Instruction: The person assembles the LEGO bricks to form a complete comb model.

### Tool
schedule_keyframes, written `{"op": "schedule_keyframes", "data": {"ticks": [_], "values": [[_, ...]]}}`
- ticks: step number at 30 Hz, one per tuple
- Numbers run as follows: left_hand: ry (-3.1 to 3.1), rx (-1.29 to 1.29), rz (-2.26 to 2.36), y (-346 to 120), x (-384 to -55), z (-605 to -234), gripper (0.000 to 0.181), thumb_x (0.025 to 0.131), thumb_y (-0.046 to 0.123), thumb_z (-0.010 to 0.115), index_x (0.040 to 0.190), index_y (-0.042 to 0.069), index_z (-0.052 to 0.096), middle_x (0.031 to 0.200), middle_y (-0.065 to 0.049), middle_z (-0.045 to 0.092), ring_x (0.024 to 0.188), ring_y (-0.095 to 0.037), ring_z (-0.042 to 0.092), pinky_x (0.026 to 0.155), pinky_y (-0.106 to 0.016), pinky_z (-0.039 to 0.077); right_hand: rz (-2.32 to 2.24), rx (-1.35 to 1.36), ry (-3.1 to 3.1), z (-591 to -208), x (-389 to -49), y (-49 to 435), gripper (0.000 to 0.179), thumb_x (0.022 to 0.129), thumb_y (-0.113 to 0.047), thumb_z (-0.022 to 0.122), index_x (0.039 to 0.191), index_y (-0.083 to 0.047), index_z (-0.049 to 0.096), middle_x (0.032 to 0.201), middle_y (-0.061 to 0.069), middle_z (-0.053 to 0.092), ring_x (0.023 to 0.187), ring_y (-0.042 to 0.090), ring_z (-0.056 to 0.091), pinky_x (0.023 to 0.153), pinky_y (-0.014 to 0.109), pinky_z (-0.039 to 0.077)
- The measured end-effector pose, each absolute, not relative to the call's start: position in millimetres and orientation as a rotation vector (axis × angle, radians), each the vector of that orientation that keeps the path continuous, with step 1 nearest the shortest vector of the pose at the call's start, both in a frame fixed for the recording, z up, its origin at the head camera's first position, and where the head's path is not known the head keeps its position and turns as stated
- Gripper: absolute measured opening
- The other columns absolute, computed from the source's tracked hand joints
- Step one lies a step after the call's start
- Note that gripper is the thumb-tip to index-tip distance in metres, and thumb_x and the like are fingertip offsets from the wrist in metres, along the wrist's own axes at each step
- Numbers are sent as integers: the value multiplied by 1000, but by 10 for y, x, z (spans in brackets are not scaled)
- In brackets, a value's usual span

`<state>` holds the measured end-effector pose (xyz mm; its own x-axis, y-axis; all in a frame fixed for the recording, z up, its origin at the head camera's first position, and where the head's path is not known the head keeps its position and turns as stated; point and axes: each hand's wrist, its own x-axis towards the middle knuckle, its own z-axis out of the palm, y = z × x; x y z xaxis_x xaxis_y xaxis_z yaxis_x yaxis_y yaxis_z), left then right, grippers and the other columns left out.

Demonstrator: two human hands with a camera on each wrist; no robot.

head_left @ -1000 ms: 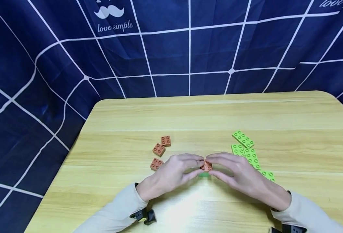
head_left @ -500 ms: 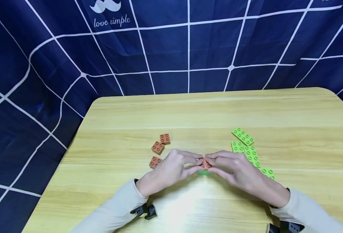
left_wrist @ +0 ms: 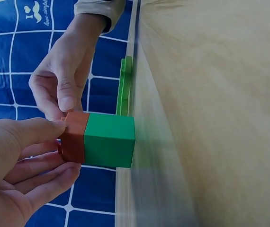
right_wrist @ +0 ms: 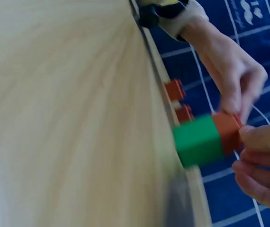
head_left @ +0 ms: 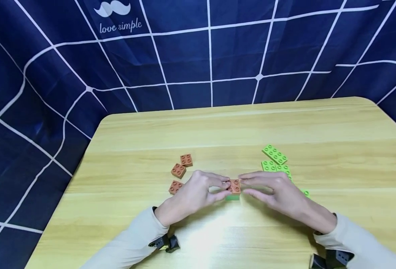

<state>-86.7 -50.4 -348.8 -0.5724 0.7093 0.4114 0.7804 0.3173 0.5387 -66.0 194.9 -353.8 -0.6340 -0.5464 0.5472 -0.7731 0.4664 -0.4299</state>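
Note:
A reddish-brown toy building brick (head_left: 234,186) sits on top of a taller green block (left_wrist: 109,139), their sides lined up in the left wrist view. My left hand (head_left: 198,190) pinches the brown brick at its left side, between thumb and fingers. On the other side is my right hand (head_left: 280,192), thumb and fingertips spread at the brick's right edge with a narrow gap in the head view. From the right wrist, the right thumb (right_wrist: 258,138) overlaps the brick's studded end. The green block stands at the tabletop.
Several loose brown bricks (head_left: 178,170) lie left of the left hand. Bright green studded plates (head_left: 274,154) lie beyond the right hand, partly hidden by it. A dark blue curtain (head_left: 191,56) with white lines hangs behind the wooden table (head_left: 150,138).
The right fingers have eased off the brown brick to the right, so more of its top shows. The left hand keeps its hold. The head view has shifted slightly.

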Motion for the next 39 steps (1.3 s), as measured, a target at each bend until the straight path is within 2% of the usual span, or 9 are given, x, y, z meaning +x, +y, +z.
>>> {"op": "schedule_keyframes", "data": {"ticks": [10, 12, 15, 17, 19, 24, 30, 36, 39], "values": [[-2444, -1407, -1073, -499, -852, -3486, 14, 83, 16, 75, 87, 3, 76, 97, -14, 73, 96, -22, 71, 87, -11, 52, 541, 810, -2564, -3501, -439, 2767, 44, 54, -20, 89, 95, -13, 75, 93, -1, 74, 84, 23, 70, 91, -1, 41], [-2435, -1409, -1081, -503, -855, -3488, 13, 83, 15, 75, 87, 3, 75, 97, -14, 73, 95, -22, 71, 86, -11, 52, 469, 766, -2617, -3543, -384, 2880, 49, 50, -23, 90, 95, -12, 74, 93, 1, 73, 84, 25, 69, 86, 4, 46], [-2417, -1404, -1108, -507, -862, -3504, 12, 82, 14, 75, 85, 3, 76, 96, -15, 73, 93, -23, 72, 85, -11, 52, 394, 721, -2697, -3611, -319, 2977, 53, 48, -22, 91, 96, -8, 73, 93, 5, 72, 84, 28, 68, 77, 20, 55], [-2410, -1400, -1123, -511, -866, -3516, 11, 81, 13, 76, 85, 3, 76, 95, -15, 73, 93, -23, 72, 85, -11, 53, 372, 698, -2730, -3647, -289, 3002, 54, 49, -20, 91, 98, -6, 72, 94, 7, 71, 85, 30, 68, 71, 32, 56], [-2408, -1398, -1133, -513, -868, -3519, 10, 81, 12, 76, 85, 3, 76, 95, -14, 73, 93, -23, 72, 85, -11, 53, 372, 698, -2727, -3678, -273, 3007, 55, 49, -17, 91, 99, -5, 72, 95, 9, 71, 84, 31, 67, 69, 35, 56], [-2414, -1398, -1134, -507, -863, -3507, 12, 81, 13, 76, 87, 3, 76, 97, -15, 73, 94, -23, 71, 83, -10, 52, 395, 727, -2669, -3723, -256, 3005, 53, 48, -9, 88, 98, -6, 72, 93, 8, 71, 82, 29, 68, 72, 15, 54], [-2417, -1402, -1144, -498, -873, -3514, 13, 82, 14, 76, 88, 2, 76, 99, -15, 73, 94, -23, 71, 82, -9, 52, 401, 750, -2640, -3750, -256, 3011, 49, 50, -10, 86, 97, -7, 73, 92, 7, 72, 81, 28, 68, 76, 7, 50], [-2435, -1391, -1138, -508, -879, -3518, 14, 82, 15, 76, 89, 3, 76, 101, -15, 72, 95, -23, 71, 85, -10, 52, 453, 795, -2593, -3766, -265, 3002, 41, 74, -40, 79, 98, -7, 73, 93, 7, 72, 81, 28, 67, 85, -3, 41], [-2439, -1391, -1127, -511, -882, -3529, 15, 82, 16, 75, 89, 3, 75, 101, -15, 72, 96, -22, 71, 86, -10, 51, 481, 800, -2581, -3751, -272, 2995, 40, 76, -40, 78, 99, -7, 73, 94, 7, 71, 82, 27, 67, 87, -4, 39]]}}
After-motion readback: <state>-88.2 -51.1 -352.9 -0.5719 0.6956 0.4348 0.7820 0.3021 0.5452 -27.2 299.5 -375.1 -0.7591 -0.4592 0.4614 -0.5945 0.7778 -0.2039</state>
